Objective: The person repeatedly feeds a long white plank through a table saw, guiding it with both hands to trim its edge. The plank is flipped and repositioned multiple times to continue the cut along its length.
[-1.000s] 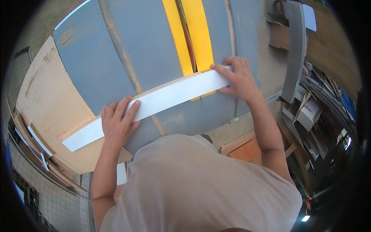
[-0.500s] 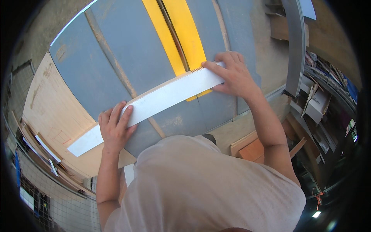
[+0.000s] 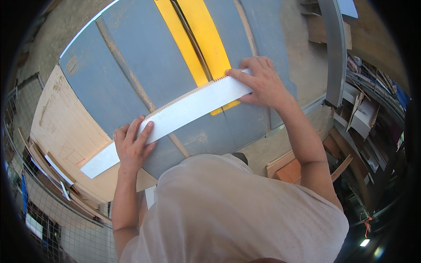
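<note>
A long white board (image 3: pixel 186 109) with a pale, finely notched upper edge lies diagonally across a grey table saw top (image 3: pixel 136 39). My left hand (image 3: pixel 133 142) grips the board left of the middle, fingertips over its upper edge, thumb at the lower edge. My right hand (image 3: pixel 261 81) grips its right end, index finger at the upper edge beside the yellow insert (image 3: pixel 215 48). The board crosses this insert and its long dark slot (image 3: pixel 188 30); I cannot make out a blade in it. The board's left end rests over a pale plywood panel (image 3: pixel 59 105).
A grey metal rail (image 3: pixel 331 61) runs along the right, beside shelves of offcuts (image 3: pixel 359 114). Wood strips (image 3: pixel 57 175) lean at the left beside wire mesh (image 3: pixel 39 210). Orange wooden pieces (image 3: pixel 287 171) lie below the table's near edge, right of my body.
Both hands and the board have shifted together slightly upward at the right end in the picture, while the whole view has also shifted a little. My grip looks the same.
</note>
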Demonstrator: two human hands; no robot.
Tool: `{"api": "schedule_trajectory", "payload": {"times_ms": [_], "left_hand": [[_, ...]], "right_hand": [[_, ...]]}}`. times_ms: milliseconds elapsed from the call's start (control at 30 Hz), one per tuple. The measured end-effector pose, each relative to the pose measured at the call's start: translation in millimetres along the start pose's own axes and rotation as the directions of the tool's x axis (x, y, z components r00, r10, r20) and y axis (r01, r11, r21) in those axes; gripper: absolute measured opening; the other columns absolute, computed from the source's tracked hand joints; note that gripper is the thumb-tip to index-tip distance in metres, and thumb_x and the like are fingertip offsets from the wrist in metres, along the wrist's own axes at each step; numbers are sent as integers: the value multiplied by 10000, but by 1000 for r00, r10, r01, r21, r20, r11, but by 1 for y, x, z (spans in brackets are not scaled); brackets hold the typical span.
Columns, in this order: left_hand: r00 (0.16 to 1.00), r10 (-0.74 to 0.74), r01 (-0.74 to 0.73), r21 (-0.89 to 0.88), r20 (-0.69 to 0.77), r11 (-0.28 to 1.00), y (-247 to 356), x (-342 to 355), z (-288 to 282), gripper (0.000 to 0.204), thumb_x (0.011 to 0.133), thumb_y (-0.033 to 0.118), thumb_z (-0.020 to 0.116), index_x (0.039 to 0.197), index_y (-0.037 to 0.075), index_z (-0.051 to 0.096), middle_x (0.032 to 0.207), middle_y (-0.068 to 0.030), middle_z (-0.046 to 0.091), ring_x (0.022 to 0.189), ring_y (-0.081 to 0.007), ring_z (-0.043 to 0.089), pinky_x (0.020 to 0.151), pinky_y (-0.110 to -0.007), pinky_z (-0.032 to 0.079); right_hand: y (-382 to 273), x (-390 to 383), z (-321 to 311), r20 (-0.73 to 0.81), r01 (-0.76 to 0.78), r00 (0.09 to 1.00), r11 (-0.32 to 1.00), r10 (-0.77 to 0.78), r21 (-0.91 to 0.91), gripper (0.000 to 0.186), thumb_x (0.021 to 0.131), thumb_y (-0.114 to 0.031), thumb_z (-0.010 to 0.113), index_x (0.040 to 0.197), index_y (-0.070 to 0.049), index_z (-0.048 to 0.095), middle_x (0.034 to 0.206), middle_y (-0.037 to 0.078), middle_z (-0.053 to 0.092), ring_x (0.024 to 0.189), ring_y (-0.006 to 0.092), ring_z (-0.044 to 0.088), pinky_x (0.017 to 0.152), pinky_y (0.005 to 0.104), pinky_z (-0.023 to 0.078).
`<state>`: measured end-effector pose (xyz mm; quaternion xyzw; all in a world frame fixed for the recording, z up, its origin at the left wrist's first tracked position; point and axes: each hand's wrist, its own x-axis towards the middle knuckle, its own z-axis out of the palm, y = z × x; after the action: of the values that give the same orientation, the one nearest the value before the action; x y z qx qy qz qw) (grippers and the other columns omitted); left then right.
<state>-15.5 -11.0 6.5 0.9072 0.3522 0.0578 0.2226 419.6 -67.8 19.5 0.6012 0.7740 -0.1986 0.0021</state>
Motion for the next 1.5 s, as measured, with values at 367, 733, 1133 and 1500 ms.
{"api": "schedule_trajectory", "payload": {"times_ms": [367, 733, 1133, 1500], "left_hand": [[1000, 12, -12, 11, -8, 1000, -5, 3, -2, 788, 610, 234, 922, 1358, 254, 677, 1417, -26, 629, 1020, -292, 566, 929, -433, 430], [998, 27, -24, 67, -51, 997, -5, 0, 3, 782, 635, 261, 930, 1372, 269, 666, 1427, 4, 620, 1030, -282, 574, 945, -432, 432], [992, 63, -46, 157, -107, 986, -2, 0, 7, 684, 677, 281, 911, 1331, 225, 718, 1399, -2, 636, 1070, -291, 583, 993, -426, 463], [992, 51, -32, 153, -118, 988, -10, -1, 15, 686, 702, 318, 908, 1359, 255, 720, 1416, 8, 641, 1111, -271, 583, 1030, -409, 456]], "right_hand": [[0, 4, -1, -4, -14, 1000, 1000, 14, 0, 728, 726, -279, 920, 1393, -272, 626, 1293, 93, 565, 1266, 288, 507, 1103, 451, 378], [8, 0, 1, -24, 0, 1000, 1000, 0, 3, 748, 752, -252, 894, 1437, -233, 594, 1352, 104, 573, 1292, 308, 529, 1153, 481, 393], [3, 0, 8, -59, -59, 997, 998, 58, -18, 756, 760, -213, 882, 1453, -234, 581, 1425, 93, 559, 1369, 307, 493, 1193, 436, 394], [8, -2, 18, -124, -48, 991, 998, 43, -43, 741, 734, -280, 848, 1435, -267, 609, 1360, 90, 572, 1330, 288, 518, 1149, 444, 396]]}}
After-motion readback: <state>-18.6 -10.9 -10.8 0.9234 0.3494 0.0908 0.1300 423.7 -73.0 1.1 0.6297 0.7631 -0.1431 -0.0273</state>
